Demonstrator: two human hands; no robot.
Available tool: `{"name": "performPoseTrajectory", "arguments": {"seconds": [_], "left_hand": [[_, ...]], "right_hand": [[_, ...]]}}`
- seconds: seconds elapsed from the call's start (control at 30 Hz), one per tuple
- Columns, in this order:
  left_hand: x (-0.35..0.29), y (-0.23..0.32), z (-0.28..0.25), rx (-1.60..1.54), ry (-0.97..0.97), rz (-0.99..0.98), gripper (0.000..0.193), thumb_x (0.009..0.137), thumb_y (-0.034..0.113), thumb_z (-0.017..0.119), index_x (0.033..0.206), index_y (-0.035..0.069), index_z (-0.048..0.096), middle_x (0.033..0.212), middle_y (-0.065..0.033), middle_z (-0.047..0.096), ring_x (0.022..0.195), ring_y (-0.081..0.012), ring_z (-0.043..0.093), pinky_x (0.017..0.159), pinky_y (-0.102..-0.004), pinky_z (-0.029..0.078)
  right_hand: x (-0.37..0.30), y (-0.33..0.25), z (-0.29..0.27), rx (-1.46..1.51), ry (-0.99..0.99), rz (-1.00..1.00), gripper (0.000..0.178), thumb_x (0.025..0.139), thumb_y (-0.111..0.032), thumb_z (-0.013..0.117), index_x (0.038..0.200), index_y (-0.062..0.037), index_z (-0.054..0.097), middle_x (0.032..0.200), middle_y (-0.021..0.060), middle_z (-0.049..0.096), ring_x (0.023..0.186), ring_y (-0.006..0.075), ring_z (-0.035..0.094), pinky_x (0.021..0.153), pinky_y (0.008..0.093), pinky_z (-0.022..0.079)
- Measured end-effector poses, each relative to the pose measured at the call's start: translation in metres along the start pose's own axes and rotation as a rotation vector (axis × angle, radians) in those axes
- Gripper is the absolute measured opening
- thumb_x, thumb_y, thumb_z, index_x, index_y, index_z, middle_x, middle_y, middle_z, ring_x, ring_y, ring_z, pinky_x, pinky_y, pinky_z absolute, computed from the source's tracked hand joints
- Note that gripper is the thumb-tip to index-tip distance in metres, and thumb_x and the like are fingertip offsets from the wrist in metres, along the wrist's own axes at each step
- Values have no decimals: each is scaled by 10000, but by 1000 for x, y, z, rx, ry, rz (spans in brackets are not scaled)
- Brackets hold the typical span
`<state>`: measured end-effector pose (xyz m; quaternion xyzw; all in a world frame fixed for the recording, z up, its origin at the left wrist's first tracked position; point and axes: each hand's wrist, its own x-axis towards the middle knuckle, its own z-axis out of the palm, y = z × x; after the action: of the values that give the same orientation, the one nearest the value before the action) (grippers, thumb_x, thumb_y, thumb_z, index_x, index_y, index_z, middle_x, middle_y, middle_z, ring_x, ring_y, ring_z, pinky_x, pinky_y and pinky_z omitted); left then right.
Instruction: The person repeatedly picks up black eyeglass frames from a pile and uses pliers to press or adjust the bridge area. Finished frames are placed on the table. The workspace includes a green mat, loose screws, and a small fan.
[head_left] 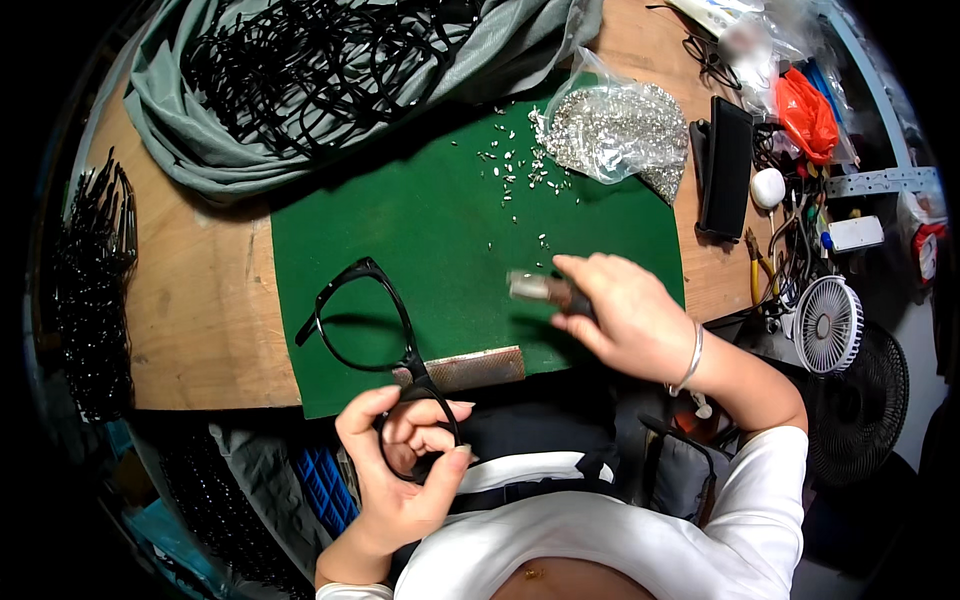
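While left hand (402, 496) grips frame (412, 358), right hand (635, 320) clasps tool (532, 286), clear bag (598, 72) holds silvery bits (640, 118).

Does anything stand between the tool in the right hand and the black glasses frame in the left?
Nothing visible does: between the blurred tool in the right hand and the black glasses frame in the left hand, only the green mat shows. A textured metal strip lies along the mat's near edge.

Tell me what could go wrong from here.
Loose silvery pieces lie on the green mat near the blurred tool in the right hand, so a sweep might scatter them. The left hand holds the glasses frame only at one end, so it could twist.
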<state>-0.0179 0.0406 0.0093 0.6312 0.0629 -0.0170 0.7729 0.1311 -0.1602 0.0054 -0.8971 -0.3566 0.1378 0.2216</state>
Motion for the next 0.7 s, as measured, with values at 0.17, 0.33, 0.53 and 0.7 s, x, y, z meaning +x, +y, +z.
{"name": "performPoseTrajectory", "arguments": {"seconds": [0.17,0.33,0.53,0.7], "left_hand": [[5,-2,17,-151,70,-194,781,718,-130,508,1309,109,57,1084,-205,477,839,-190,591,775,-290,459],[6,1,2,-576,-141,-253,779,635,-142,574,1243,78,140,1148,-196,433,1001,-260,525,878,-380,409],[8,-13,15,-211,-22,-241,129,865,34,444,967,-28,397,894,-149,551,722,-136,585,672,-239,458],[11,-16,33,-123,47,-144,497,791,-99,471,1224,-23,238,995,-195,531,795,-183,602,726,-263,489]], "right_hand": [[21,12,19,60,1,41,160,677,-58,584,793,0,490,744,151,518,721,322,525,649,394,425],[18,10,23,103,-31,57,170,654,-38,589,784,-3,485,732,143,507,713,314,518,648,390,419],[18,5,29,2,7,-1,206,658,-47,599,820,-17,475,740,140,495,717,320,503,638,390,406],[6,-38,6,685,-18,145,111,725,-52,607,775,3,525,700,113,519,611,212,543,565,279,426]]}}
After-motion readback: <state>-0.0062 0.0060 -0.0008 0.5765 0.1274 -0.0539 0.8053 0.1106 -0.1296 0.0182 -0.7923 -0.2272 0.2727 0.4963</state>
